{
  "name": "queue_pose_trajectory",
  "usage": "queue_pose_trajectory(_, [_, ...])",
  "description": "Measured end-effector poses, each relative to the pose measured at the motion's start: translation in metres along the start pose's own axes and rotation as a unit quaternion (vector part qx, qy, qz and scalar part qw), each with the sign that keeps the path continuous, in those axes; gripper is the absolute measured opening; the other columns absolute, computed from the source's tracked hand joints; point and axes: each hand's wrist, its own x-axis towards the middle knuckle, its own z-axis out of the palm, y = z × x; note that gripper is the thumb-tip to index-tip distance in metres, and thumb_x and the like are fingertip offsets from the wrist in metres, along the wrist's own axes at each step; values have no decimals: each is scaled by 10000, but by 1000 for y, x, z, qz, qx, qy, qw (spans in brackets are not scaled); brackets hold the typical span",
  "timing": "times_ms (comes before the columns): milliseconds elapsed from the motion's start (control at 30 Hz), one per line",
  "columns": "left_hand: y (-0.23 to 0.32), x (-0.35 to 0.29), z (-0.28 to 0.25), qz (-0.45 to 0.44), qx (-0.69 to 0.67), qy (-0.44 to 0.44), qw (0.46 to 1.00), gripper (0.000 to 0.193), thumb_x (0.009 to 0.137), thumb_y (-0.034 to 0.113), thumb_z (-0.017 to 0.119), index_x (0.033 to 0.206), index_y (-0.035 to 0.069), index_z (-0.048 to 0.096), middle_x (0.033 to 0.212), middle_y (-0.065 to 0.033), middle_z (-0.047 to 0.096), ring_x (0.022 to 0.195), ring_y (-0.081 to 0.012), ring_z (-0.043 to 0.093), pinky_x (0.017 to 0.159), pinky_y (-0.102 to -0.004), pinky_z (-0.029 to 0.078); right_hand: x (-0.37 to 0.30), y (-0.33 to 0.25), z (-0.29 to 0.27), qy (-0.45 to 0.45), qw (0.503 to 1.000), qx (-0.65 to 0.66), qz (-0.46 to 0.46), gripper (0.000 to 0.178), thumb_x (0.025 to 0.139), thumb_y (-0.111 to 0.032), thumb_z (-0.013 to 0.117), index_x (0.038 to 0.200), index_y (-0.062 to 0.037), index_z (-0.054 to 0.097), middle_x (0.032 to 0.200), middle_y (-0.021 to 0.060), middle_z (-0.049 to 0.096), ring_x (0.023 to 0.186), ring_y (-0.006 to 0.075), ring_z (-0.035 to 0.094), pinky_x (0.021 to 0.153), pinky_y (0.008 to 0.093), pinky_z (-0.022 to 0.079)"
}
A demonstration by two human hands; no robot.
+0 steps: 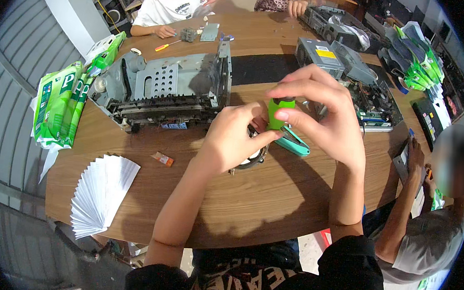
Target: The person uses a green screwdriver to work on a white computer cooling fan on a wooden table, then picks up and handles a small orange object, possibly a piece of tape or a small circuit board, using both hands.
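My right hand point(324, 117) grips a bright green screwdriver handle point(275, 115) with a dark top end, thumb and fingers pinching it upright. The handle's lower end and any shaft are hidden behind my left hand. My left hand point(235, 134) is closed on a round part point(254, 159) with a dark rim and a pale inside, just below the handle. Most of that part lies behind the fingers, so I cannot tell its kind. Beside it on the table lies a teal hand tool point(295, 143), partly covered by my hands.
A large metal printer chassis point(163, 85) stands ahead on the left. Green-white paper packs point(61, 104) and fanned white paper point(103, 192) lie left. An opened computer case point(377, 104) sits to the right. An orange screwdriver point(166, 46) lies farther off. Other people work around the table point(271, 202).
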Motion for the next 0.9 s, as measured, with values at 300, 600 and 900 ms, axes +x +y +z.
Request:
queue_pose_trajectory(300, [-4,-5,-3,18,-190,-34,981,305,803,164,744,994,-37,617,882,-185,690,853,-285,691,753,-346,530,-3,3,1,-3,998,59,-3,291,783,-92,725,1052,-11,650,1139,143,639,1015,242,616,907,346,459])
queue_pose_trajectory(600, [12,-2,6,29,-11,36,999,360,756,184,782,1003,-22,622,890,-153,689,786,-274,681,699,-366,528,-3,-9,4,-3,995,91,38,235,828,-31,673,1038,10,576,1016,114,650,984,222,614,907,334,460])
queue_pose_trajectory(900, [8,-1,2,-9,54,13,998,342,721,267,803,923,21,676,806,-176,668,733,-328,651,664,-392,493,0,4,9,9,996,61,-59,278,776,-105,727,1020,-32,615,1144,154,607,1054,273,598,897,361,461])
